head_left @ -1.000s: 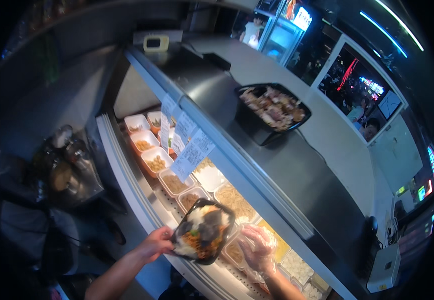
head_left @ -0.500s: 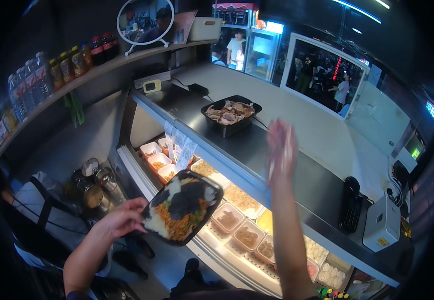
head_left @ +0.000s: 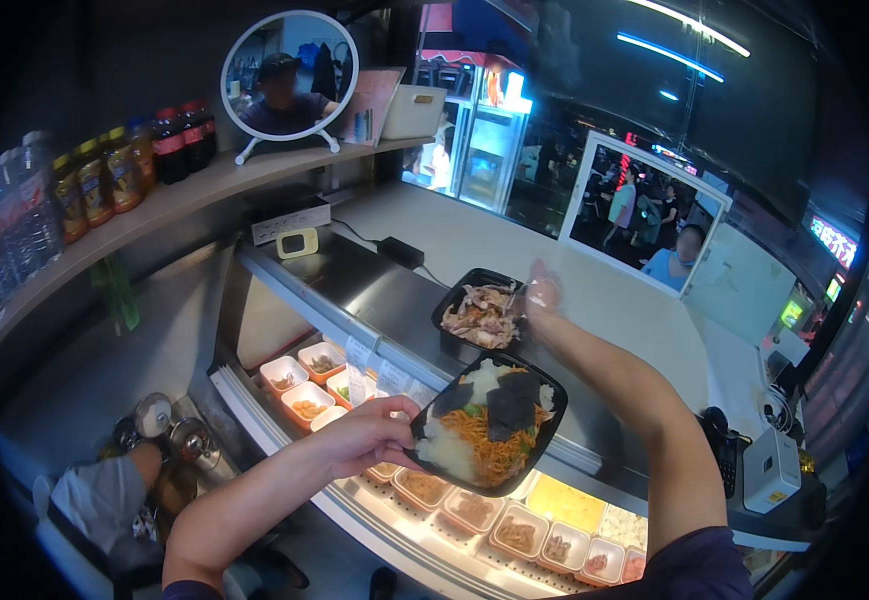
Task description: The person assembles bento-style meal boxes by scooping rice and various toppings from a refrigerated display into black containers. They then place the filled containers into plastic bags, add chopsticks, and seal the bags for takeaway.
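Observation:
My left hand [head_left: 383, 436] grips the left edge of a black takeaway tray [head_left: 552, 440], thumb on the rim. White rice, dark flat sheets like seaweed, orange shreds and some green bits fill it, and it tilts toward me above the counter. Just beyond, a second black container holds sliced browned meat [head_left: 483, 315] on the steel counter top. My right hand [head_left: 543, 290] reaches to that container's right side. Motion blurs its fingers, so I cannot make out their shape or whether they touch the rim.
Below the counter top is a lit display of small food tubs [head_left: 475, 510]. On the left, a shelf [head_left: 170, 192] carries bottles and a round mirror [head_left: 290, 75]. A white box-shaped device [head_left: 772, 470] stands at right. Metal pots [head_left: 190, 440] and another person's arm show lower left.
My left hand has carried the rice tray right and forward, close to the meat container. My right hand has come down from above the counter to the meat container's side. The view has shifted.

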The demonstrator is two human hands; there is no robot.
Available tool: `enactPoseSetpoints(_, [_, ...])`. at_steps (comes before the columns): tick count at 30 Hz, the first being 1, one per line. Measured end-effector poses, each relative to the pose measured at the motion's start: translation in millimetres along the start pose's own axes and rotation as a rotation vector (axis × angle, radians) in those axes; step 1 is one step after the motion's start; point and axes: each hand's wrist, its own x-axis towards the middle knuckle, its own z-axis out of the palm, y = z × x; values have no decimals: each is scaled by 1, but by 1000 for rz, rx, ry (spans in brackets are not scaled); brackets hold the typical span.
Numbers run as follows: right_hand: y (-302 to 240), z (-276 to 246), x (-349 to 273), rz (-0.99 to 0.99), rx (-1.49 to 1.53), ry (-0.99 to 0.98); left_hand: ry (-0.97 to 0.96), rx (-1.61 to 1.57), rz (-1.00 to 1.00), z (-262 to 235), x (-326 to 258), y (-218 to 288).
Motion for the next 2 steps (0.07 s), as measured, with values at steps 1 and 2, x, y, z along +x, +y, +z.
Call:
enactPoseSetpoints(1, [5,10,4,-15,-87,2,2,10,-20,-8,7,5])
enactPoseSetpoints(2, [11,12,7,-4,-102,14,4,19,-41,-15,13,9])
